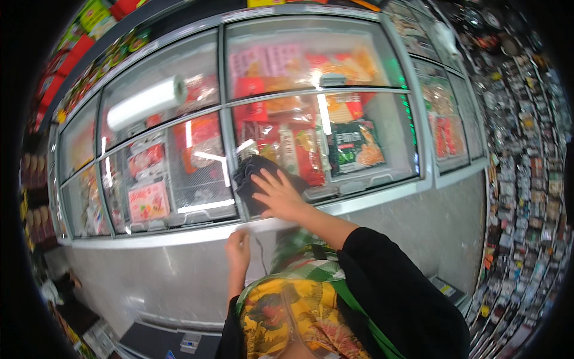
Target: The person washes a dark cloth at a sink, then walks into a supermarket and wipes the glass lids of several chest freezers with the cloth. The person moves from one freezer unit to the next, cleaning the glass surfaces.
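Note:
My right hand lies spread over a bunched dark cloth, pressing it onto the glass top of a chest freezer. The cloth sits across the frame bar between two glass lids, close to the freezer's front rim. My left hand is at that rim, lower and to the left. Its fingers look curled but are blurred, and whether it grips anything cannot be made out. Beneath the glass are packaged frozen foods, among them a black and green bag and a pink box.
A roll of clear plastic bags rests on the left glass lids. Another freezer section adjoins on the right, with crowded shelves of small goods beyond. Colourful packets line a shelf behind. A dark low platform stands at the lower left.

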Motion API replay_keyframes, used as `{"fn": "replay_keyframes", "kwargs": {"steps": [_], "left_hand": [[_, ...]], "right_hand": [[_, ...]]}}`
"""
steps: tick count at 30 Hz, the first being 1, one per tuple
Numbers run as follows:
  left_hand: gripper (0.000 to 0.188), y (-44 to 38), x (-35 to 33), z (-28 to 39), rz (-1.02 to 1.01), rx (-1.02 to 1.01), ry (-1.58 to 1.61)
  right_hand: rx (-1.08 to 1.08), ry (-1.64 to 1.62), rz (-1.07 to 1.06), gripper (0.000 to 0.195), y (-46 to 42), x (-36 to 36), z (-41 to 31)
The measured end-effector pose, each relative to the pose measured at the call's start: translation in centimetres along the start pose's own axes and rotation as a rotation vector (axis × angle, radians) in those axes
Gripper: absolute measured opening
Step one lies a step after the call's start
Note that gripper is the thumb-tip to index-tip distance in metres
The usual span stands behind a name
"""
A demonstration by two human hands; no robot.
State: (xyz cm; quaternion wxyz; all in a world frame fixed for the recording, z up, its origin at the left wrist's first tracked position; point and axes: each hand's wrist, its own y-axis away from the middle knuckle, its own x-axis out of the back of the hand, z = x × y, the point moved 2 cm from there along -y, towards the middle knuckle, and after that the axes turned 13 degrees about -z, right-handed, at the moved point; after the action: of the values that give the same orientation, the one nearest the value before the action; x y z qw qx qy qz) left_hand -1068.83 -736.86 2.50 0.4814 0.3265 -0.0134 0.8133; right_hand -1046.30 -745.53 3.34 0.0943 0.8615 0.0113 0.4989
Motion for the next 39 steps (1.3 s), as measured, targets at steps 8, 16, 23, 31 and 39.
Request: {"fn": "replay_keyframes", "kwargs": {"steps": [8,16,23,31,39], "left_hand": [[0.012,-3.7,0.8,2.1,0.039,-0.152,-0.078],[0.018,-12.1,0.5,6.3,0.07,-0.273,-0.124],[0.043,-21.2,0.8,10.1,0.278,-0.394,-0.331],[0.067,-26.8,0.4,7.2,0.285,-0.167,-0.597],[0.07,-27.4,0.0,7.4,0.263,-0.121,-0.562]], "right_hand": [[-0.889,0.091,0.187,0.076,16.9,5.5,16.6],[-1.733,-0.184,0.383,0.072,27.8,2.3,24.9],[-1.366,0.182,1.021,0.026,22.9,5.6,25.4],[-0.883,-0.816,1.578,0.031,17.5,15.2,31.1],[-1.024,0.139,0.536,0.061,9.0,22.4,41.1]]}}
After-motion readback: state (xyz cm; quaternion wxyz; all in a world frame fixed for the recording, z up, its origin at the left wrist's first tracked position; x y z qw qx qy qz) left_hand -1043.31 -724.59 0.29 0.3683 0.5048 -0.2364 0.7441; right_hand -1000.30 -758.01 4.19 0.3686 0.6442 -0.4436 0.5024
